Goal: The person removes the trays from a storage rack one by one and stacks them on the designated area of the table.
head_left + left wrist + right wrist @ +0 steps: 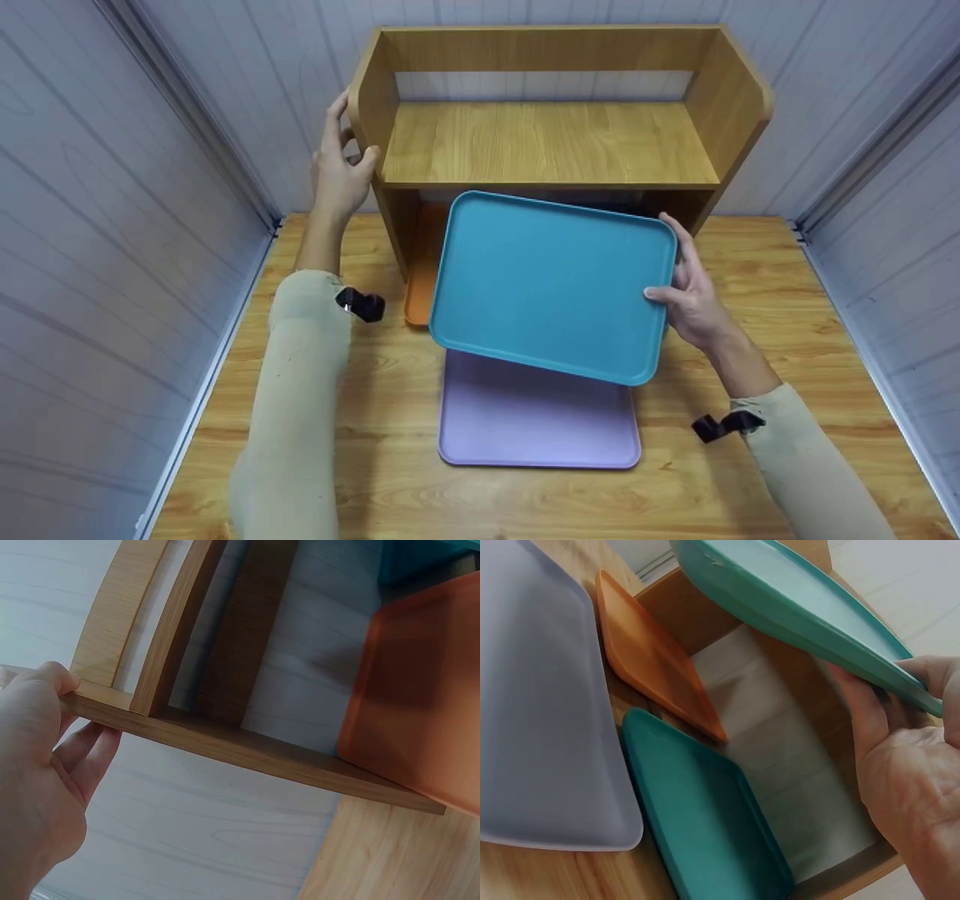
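My right hand [686, 296] grips the right edge of a teal tray [551, 285], thumb on top and fingers below, holding it in the air in front of a wooden shelf [551, 142]. In the right wrist view the teal tray [802, 615] hangs tilted above the table, gripped by the right hand [907, 742]. My left hand [341, 169] holds the shelf's left side panel, and the left wrist view shows its thumb and fingers [45, 742] pinching the panel's edge [225, 739]. A lilac tray [536, 412] lies flat on the table below the lifted one.
An orange tray [420, 289] sticks out from under the shelf at the left, and a darker green tray [705, 817] lies under the shelf beside the orange tray [656, 660]. Grey walls [112, 225] close in the wooden table [787, 300] on both sides and behind.
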